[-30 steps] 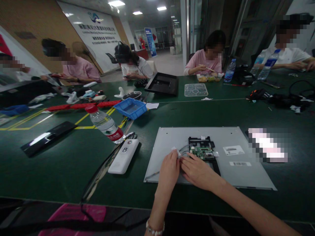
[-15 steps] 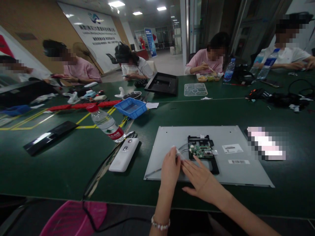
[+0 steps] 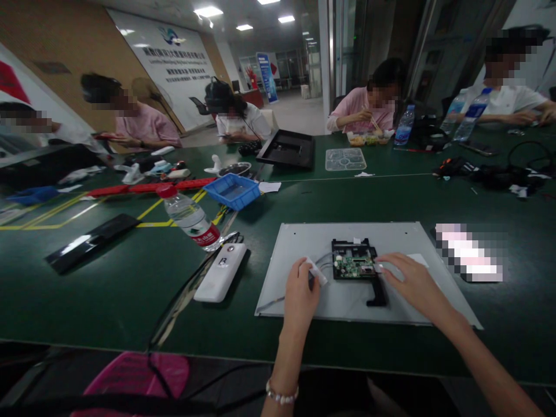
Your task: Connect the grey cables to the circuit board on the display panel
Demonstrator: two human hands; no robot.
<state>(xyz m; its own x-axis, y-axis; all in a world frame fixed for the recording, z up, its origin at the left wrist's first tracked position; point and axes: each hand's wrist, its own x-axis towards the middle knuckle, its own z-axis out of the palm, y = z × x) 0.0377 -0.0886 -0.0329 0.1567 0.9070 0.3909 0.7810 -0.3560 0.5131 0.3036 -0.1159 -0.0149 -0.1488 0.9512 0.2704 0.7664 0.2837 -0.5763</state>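
Note:
A grey metal panel (image 3: 408, 301) lies on the green table. On it rests a black frame (image 3: 379, 292) carrying a green circuit board (image 3: 356, 266). My left hand (image 3: 302, 292), with a beaded bracelet on its wrist, is closed on a small white piece (image 3: 316, 271) left of the frame, where grey cables (image 3: 325, 259) run to the board. My right hand (image 3: 408, 278) is at the frame's right edge, thumb and fingertips pinched on a small pale tab (image 3: 379, 268). It partly covers a white label (image 3: 417, 259) on the panel.
Left of the panel are a white power bank (image 3: 220, 272), a water bottle (image 3: 191, 220) and black cables. A pixelated phone-like object (image 3: 469, 255) lies right. Behind stand a blue tray (image 3: 233, 191) and a black casing (image 3: 286, 149). Several people sit across the table.
My right hand has moved right, from beside my left hand to the tab at the frame's right edge. The white piece in my left hand shows more clearly now.

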